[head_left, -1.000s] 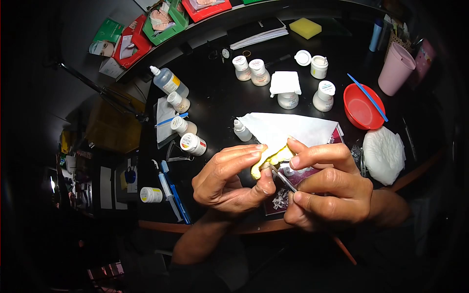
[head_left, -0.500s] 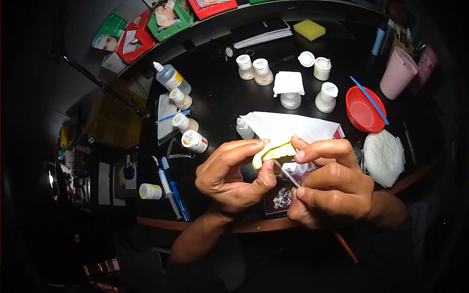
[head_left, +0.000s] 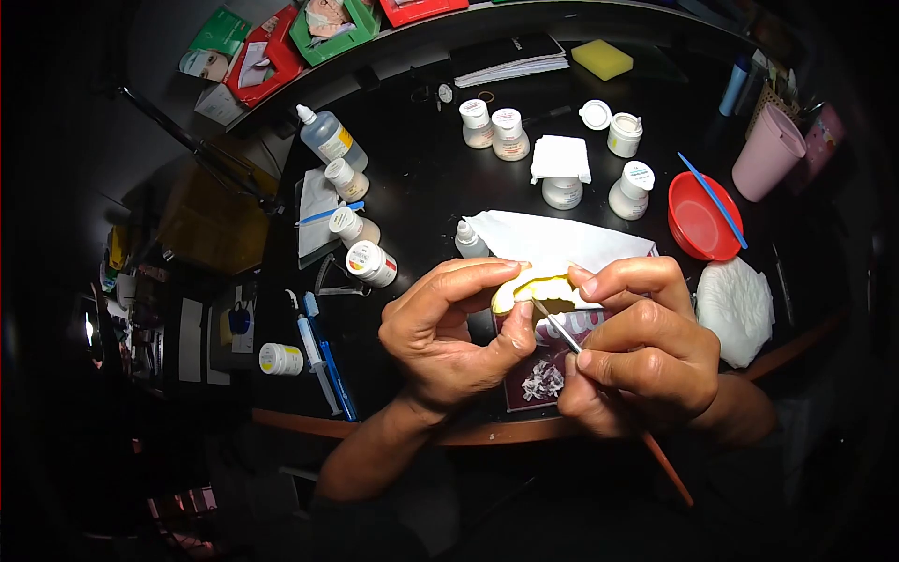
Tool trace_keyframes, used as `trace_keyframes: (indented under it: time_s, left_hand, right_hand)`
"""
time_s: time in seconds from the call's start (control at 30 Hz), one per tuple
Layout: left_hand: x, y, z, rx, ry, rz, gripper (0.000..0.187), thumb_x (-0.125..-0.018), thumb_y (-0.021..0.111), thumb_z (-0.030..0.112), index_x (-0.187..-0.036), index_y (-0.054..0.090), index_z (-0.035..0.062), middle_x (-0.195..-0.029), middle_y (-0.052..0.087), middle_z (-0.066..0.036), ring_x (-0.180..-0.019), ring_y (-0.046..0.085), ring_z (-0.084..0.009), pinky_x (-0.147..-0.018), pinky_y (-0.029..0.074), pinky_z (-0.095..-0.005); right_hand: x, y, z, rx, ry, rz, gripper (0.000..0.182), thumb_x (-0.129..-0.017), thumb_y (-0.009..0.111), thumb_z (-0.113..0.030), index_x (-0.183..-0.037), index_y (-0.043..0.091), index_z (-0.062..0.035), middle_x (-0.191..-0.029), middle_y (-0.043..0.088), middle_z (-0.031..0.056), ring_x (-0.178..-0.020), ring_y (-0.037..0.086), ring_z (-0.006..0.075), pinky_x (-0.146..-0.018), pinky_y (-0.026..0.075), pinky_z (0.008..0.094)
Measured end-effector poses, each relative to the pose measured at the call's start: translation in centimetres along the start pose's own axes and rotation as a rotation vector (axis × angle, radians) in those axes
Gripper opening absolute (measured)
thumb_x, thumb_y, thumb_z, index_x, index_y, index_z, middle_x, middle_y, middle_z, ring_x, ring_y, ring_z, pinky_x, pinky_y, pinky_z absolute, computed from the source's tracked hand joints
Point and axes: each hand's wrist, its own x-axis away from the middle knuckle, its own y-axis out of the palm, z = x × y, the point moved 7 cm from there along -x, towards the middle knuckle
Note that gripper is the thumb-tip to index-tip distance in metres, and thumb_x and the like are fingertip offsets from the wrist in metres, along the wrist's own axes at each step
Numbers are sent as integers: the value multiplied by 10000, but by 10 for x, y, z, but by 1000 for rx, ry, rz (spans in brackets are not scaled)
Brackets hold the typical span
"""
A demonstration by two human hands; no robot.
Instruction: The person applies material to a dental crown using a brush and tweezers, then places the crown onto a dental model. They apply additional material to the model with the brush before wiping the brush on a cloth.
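Between thumb and fingers, my left hand [head_left: 449,328] grips a curved yellowish dental arch piece [head_left: 513,293] by its left end. My right hand [head_left: 651,347] holds a thin brush [head_left: 559,328] with a metal ferrule and a long reddish-brown handle. The brush tip meets the inner side of the arch close to my left thumb. My right index finger also steadies the arch's right end. Below both hands lies a dark red pad [head_left: 524,391] with a crumpled grey-white scrap [head_left: 542,381] on it. A white paper sheet [head_left: 552,239] spreads behind the arch.
Several white-lidded jars stand around, including a paper-covered one [head_left: 561,173]. A red bowl [head_left: 691,225] with a blue stick across it and a wad of white tissue [head_left: 735,309] sit on the right. A squeeze bottle [head_left: 332,140] and a syringe [head_left: 318,365] are on the left.
The arch piece has shifted slightly right and turned a little, showing more of its inner curve. The brush tip stays against it, and more of the brush handle shows below my right hand.
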Motion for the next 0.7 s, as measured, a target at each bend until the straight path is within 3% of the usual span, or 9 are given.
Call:
trace_keyframes:
  time_s: [0.17,0.37,0.47,0.7]
  left_hand:
    - [2,3,-10,256,-124,4,361,-860,755,-106,-1171,573,-99,-1147,702,-224,-1079,732,-247,-927,662,-362]
    - [2,9,-21,438,-271,-4,321,-897,706,-111,-1181,557,-95,-1141,684,-197,-1106,707,-222,-922,664,-352]
    - [3,11,-20,375,-360,-18,343,-913,653,-112,-1234,534,-85,-1150,690,-220,-1101,709,-226,-973,624,-349]
    - [2,11,-17,192,-314,-69,489,-912,680,-97,-1355,473,-101,-1146,707,-213,-1095,732,-219,-938,636,-317]
  right_hand:
    - [-2,0,1,-27,13,-6,197,-672,818,36,-799,679,-21,-789,653,71,-993,684,345,-753,610,403]
    - [-1,1,5,-56,31,-46,232,-694,813,52,-869,679,-18,-817,660,84,-999,684,345,-778,622,405]
    - [0,2,8,-57,33,-49,240,-700,802,64,-879,665,-18,-814,660,83,-995,684,344,-778,617,395]
    - [-2,2,16,-98,155,-92,239,-695,757,92,-869,647,-28,-778,644,63,-960,680,330,-797,601,380]
